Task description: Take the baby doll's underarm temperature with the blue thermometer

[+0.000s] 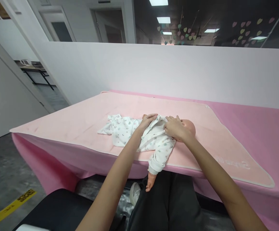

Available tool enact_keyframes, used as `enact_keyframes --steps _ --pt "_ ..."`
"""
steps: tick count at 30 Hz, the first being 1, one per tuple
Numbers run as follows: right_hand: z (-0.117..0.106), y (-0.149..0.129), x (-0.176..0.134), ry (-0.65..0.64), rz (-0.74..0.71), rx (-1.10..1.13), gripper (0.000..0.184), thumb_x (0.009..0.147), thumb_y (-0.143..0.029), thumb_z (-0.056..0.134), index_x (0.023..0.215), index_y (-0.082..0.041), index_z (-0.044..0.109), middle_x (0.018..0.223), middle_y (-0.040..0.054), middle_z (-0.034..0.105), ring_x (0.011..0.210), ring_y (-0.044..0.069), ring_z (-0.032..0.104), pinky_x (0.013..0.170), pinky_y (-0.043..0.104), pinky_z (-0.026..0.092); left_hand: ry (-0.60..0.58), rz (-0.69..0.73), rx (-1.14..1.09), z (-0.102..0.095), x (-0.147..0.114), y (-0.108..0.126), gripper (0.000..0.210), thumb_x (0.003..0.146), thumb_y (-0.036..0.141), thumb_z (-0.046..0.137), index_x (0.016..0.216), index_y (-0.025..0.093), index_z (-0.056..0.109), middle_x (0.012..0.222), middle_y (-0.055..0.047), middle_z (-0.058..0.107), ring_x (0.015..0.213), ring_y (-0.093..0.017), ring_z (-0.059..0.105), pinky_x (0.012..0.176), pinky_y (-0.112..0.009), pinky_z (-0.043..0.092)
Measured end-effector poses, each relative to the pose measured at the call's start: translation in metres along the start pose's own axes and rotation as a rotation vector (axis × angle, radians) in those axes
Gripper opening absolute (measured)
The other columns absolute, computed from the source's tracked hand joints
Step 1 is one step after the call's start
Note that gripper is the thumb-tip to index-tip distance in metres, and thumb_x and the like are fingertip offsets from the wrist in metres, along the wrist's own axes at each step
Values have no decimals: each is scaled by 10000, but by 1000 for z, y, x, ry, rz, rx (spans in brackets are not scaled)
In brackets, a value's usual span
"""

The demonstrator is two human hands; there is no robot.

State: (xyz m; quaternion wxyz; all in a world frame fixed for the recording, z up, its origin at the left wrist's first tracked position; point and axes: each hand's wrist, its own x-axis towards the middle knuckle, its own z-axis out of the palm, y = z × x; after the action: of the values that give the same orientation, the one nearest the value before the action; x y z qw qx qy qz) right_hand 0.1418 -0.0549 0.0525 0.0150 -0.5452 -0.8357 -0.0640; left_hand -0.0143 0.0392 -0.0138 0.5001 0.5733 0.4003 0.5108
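Observation:
A baby doll [189, 125] lies across the table with its head to the right, dressed in a white printed romper [127, 131]. One sleeved arm hangs over the near table edge, so the doll's hand [150, 181] dangles there. My left hand [149, 120] is at the romper's front, fingers closed at the edge of the opening. Up by the collar, next to the doll's chin, my right hand [175, 127] grips the cloth with bent fingers. Between my hands the front edge is lifted in a fold. My right hand hides part of the doll's face and neck.
Under the doll is a light pink mat [81, 120] over a darker pink tablecloth [257, 125]. A white wall [154, 70] with a window above rises behind the table. A black chair [57, 208] stands at the lower left, near yellow floor tape [11, 208].

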Motion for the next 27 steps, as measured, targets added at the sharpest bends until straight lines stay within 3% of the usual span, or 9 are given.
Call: enact_keyframes --steps 5,8,11,15,20,24,27 --pt "21 -4 33 109 92 -79 399 786 -114 381 1098 -187 617 1375 148 401 1261 339 332 1003 639 128 2 -76 -145 -3 7 -5 409 560 368 744 911 165 694 942 -50 649 894 -171 594 863 -299 448" --pt "30 -1 51 137 175 -162 368 756 -104 410 1017 -172 659 1326 148 467 1269 352 331 1020 643 81 9 -107 -167 -1 3 -1 384 548 363 749 872 164 695 865 -38 653 838 -159 599 840 -296 456" --pt "27 -2 49 156 148 -241 332 744 -96 437 951 -176 682 1275 141 516 1286 341 308 1055 588 69 20 -81 -122 1 2 2 341 557 366 734 831 167 696 847 -33 656 844 -164 595 834 -295 454" --pt "4 -1 16 270 78 -167 290 758 -87 443 907 -158 681 1187 143 567 1253 316 343 1073 523 83 59 1 -35 3 4 1 269 562 349 716 764 172 697 803 -27 665 913 -184 574 861 -296 436" --pt "-44 13 -31 439 182 -40 306 867 -194 349 907 -144 648 1031 138 618 1075 270 477 1015 515 196 12 39 26 9 0 3 229 550 325 713 713 166 689 758 -30 681 872 -194 587 837 -318 443" --pt "-74 20 -48 545 181 226 333 904 -249 312 892 -194 640 958 64 656 954 212 544 952 445 301 -21 98 108 12 -6 10 171 593 320 679 660 163 688 744 -40 689 871 -206 588 835 -328 439" --pt "-81 17 -53 630 92 479 286 895 -279 367 913 -205 643 987 34 661 937 181 568 895 359 367 -133 127 134 13 -10 14 188 619 343 672 675 165 701 808 -52 700 904 -213 588 846 -328 437"
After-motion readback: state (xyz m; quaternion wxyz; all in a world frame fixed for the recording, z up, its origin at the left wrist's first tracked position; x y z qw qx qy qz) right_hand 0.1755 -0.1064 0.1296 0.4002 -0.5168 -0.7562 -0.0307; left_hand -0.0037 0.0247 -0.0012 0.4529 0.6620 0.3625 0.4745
